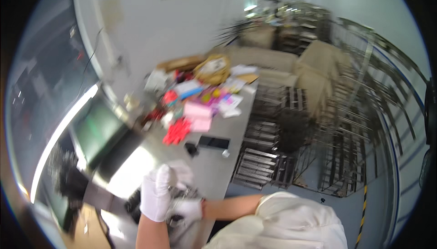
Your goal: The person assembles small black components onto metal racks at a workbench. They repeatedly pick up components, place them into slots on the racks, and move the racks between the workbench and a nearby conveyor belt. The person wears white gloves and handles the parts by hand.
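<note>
Both of my hands wear white gloves and meet low in the picture, over the near end of the grey table. My left hand comes up from the lower edge, its fingers curled over toward the right. Just below and beside it, my right hand reaches in from the right, closed against small silvery metal pieces between the two hands. Blur hides what kind of pieces these are and exactly how each hand grips them. Beyond the hands lie a black phone-like slab and a small black object.
Red gloves, pink sheets, papers and a yellow bag crowd the table's far part. A monitor-like screen stands left. Metal racks and covered stacks line the right, near yellow-black floor tape.
</note>
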`<move>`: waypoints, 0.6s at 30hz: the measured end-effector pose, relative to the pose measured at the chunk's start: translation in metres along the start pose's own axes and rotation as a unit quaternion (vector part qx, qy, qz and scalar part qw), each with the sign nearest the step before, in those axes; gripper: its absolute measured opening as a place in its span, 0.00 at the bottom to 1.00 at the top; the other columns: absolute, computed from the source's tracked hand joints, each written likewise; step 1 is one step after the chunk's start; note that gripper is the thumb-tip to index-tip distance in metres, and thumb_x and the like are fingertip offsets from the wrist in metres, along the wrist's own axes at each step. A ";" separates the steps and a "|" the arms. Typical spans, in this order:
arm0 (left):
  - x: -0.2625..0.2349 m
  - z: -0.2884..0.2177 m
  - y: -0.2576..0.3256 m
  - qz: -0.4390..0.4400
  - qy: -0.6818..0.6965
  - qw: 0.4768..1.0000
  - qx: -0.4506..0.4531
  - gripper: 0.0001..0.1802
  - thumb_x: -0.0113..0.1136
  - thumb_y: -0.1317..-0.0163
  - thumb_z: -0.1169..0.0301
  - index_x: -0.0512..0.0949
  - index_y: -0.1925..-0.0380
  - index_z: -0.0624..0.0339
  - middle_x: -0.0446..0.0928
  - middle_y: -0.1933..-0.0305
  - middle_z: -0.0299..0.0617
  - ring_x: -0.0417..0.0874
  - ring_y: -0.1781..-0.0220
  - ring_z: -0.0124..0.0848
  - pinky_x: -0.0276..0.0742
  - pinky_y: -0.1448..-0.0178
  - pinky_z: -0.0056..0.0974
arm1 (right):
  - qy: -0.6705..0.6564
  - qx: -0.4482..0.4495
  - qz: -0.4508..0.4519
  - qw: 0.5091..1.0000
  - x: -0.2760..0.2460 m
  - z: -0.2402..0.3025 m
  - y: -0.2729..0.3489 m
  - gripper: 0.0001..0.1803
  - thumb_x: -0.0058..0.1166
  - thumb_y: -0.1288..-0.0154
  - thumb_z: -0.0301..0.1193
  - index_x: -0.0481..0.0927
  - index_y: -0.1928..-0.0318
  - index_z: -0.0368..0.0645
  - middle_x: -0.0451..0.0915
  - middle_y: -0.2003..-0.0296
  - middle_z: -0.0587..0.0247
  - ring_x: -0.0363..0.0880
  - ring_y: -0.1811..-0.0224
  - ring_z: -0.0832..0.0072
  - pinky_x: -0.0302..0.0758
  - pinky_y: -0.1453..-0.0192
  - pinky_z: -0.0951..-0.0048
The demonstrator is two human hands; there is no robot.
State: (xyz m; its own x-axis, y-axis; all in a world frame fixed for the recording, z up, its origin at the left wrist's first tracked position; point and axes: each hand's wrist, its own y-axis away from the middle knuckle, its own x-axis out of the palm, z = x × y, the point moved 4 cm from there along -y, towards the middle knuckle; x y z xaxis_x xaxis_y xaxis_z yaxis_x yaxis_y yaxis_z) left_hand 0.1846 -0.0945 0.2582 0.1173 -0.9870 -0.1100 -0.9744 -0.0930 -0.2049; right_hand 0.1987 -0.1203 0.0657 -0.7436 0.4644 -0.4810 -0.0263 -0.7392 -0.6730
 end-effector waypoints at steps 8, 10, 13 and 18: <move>-0.035 0.218 0.201 0.141 0.394 0.838 -0.350 0.27 0.56 0.26 0.55 0.76 0.39 0.68 0.82 0.45 0.51 0.85 0.46 0.40 0.84 0.50 0.45 | 0.040 0.038 0.062 0.997 -0.010 0.051 0.008 0.22 0.63 0.43 0.43 0.80 0.55 0.40 0.78 0.56 0.55 0.77 0.51 0.55 0.76 0.45 0.55; -0.021 0.244 0.215 0.083 0.330 0.901 -0.268 0.26 0.59 0.28 0.59 0.76 0.39 0.66 0.82 0.45 0.51 0.86 0.45 0.40 0.86 0.50 0.44 | 0.038 -0.043 0.253 0.966 0.015 0.052 0.000 0.34 0.72 0.59 0.48 0.81 0.51 0.43 0.79 0.54 0.54 0.78 0.52 0.54 0.76 0.45 0.54; -0.025 0.256 0.222 -0.002 0.286 0.931 -0.229 0.24 0.61 0.29 0.61 0.77 0.40 0.65 0.83 0.47 0.52 0.88 0.48 0.41 0.89 0.51 0.44 | -0.048 -0.078 0.173 0.981 0.037 0.050 -0.019 0.32 0.71 0.57 0.47 0.83 0.52 0.43 0.81 0.56 0.55 0.82 0.55 0.55 0.78 0.48 0.57; -0.053 0.268 0.217 0.013 0.347 0.888 -0.301 0.26 0.58 0.27 0.55 0.78 0.42 0.66 0.85 0.52 0.54 0.90 0.54 0.42 0.89 0.54 0.43 | -0.220 0.285 0.283 0.889 0.078 -0.017 -0.019 0.26 0.67 0.37 0.34 0.82 0.39 0.42 0.85 0.44 0.56 0.82 0.38 0.63 0.73 0.29 0.65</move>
State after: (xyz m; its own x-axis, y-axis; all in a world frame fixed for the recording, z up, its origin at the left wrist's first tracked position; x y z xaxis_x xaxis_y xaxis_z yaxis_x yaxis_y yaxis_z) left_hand 0.0184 -0.0267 -0.0413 0.1503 -0.8137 0.5615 -0.9256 0.0838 0.3691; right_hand 0.1528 -0.0614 0.0317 -0.9312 -0.2040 -0.3022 0.1947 -0.9790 0.0608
